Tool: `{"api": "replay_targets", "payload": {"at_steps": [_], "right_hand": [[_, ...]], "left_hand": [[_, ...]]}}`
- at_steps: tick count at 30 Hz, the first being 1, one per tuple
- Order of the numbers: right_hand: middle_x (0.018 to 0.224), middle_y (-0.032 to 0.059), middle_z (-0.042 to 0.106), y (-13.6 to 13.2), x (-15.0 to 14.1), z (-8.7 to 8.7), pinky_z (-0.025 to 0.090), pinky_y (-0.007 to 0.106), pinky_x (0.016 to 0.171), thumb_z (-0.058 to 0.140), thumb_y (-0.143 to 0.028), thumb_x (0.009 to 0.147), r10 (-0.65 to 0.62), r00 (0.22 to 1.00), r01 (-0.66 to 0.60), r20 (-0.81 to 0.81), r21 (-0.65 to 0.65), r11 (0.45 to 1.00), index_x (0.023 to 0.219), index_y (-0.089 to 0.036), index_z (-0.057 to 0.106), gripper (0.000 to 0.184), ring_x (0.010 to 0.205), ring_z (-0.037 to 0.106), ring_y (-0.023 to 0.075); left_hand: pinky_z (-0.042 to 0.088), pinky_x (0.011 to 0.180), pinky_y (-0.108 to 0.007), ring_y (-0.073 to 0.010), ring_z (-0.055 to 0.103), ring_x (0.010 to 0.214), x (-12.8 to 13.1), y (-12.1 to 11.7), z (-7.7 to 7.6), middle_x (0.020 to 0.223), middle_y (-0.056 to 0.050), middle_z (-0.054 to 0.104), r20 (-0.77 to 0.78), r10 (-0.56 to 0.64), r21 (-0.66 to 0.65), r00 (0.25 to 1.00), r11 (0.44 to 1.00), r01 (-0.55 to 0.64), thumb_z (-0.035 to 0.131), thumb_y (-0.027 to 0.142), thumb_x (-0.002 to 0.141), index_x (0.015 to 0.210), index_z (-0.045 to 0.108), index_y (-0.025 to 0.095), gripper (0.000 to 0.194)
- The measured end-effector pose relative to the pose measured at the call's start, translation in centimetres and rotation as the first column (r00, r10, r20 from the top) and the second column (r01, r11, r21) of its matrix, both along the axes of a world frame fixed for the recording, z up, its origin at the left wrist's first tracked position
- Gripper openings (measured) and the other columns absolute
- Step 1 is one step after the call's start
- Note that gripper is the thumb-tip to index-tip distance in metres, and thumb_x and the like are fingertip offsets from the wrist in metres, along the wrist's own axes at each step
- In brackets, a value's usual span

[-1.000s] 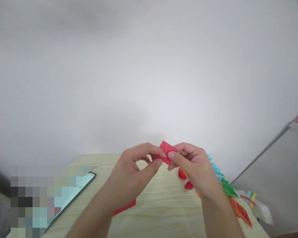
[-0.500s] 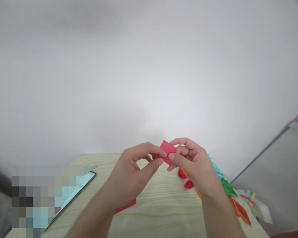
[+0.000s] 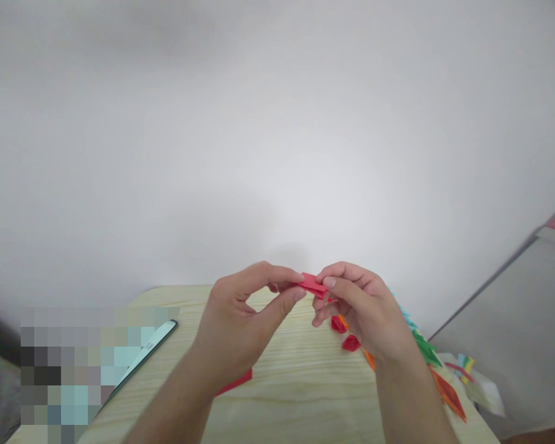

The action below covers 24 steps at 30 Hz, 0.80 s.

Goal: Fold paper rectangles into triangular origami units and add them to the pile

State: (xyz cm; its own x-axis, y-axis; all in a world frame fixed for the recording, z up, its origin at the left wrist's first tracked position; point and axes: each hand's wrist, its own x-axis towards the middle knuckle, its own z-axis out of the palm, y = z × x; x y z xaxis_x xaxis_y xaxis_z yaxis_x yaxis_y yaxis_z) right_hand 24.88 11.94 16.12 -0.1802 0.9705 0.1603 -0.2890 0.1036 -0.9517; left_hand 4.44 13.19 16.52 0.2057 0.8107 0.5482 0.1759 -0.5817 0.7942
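Note:
A small folded piece of red paper [image 3: 312,283] is held in the air above the table, between my two hands. My left hand [image 3: 245,317] pinches its left end with thumb and index finger. At its right end, the thumb and index finger of my right hand [image 3: 363,308] are closed on it. The paper looks like a narrow flat strip from this angle, with a folded layer parting along its lower edge. Another red paper [image 3: 235,382] lies on the table, partly hidden by my left forearm.
Two small red folded paper pieces [image 3: 351,343] rest on the wooden table [image 3: 300,394] near my right wrist. Orange, green [image 3: 424,348] and blue folded papers line the right edge. A tablet [image 3: 143,354], partly pixelated, stands at left. A white wall [image 3: 277,154] rises behind.
The red paper has gone from a wider, diamond-like face to a narrow strip. My left hand has shifted slightly left, and my right fingers now grip the paper's right end.

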Motion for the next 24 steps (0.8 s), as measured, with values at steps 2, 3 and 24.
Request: {"api": "replay_targets", "payload": {"at_steps": [2, 3, 24], "right_hand": [[0.078, 0.0046, 0.078, -0.1, 0.1, 0.2, 0.062, 0.033, 0.065, 0.067, -0.029, 0.095, 0.026, 1.000, -0.026, -0.006, -0.001, 1.000, 0.096, -0.019, 0.075, 0.013, 0.062, 0.072, 0.0175], [0.079, 0.0054, 0.079, -0.2, 0.1, 0.3, 0.062, 0.033, 0.066, 0.063, -0.027, 0.096, 0.032, 0.999, -0.032, 0.003, 0.004, 0.999, 0.097, -0.019, 0.075, 0.015, 0.064, 0.073, 0.0181], [0.075, 0.0011, 0.059, -1.1, -0.2, 0.8, 0.039, 0.030, 0.059, 0.081, -0.033, 0.088, -0.397, 0.854, 0.261, 0.336, 0.382, 0.886, 0.089, -0.024, 0.082, 0.009, 0.068, 0.050, 0.0155]], "left_hand": [[0.053, 0.080, -0.028, -0.0166, 0.071, 0.085, 0.0, -0.1, 0.1, 0.090, 0.000, 0.079, -0.012, 0.019, -0.003, 1.000, 1.000, -0.019, 0.077, 0.028, 0.091, 0.097, 0.081, 0.026, 0.008], [0.053, 0.080, -0.028, -0.0164, 0.071, 0.084, 0.0, -0.1, 0.1, 0.090, 0.000, 0.079, -0.015, 0.033, -0.003, 0.999, 0.999, -0.033, 0.077, 0.028, 0.091, 0.096, 0.081, 0.026, 0.007], [0.051, 0.075, -0.029, -0.0170, 0.066, 0.078, -0.2, 0.3, -0.3, 0.083, -0.002, 0.074, 0.020, -0.013, -0.092, 1.000, 0.996, 0.014, 0.075, 0.035, 0.092, 0.093, 0.077, 0.022, 0.013]]}}
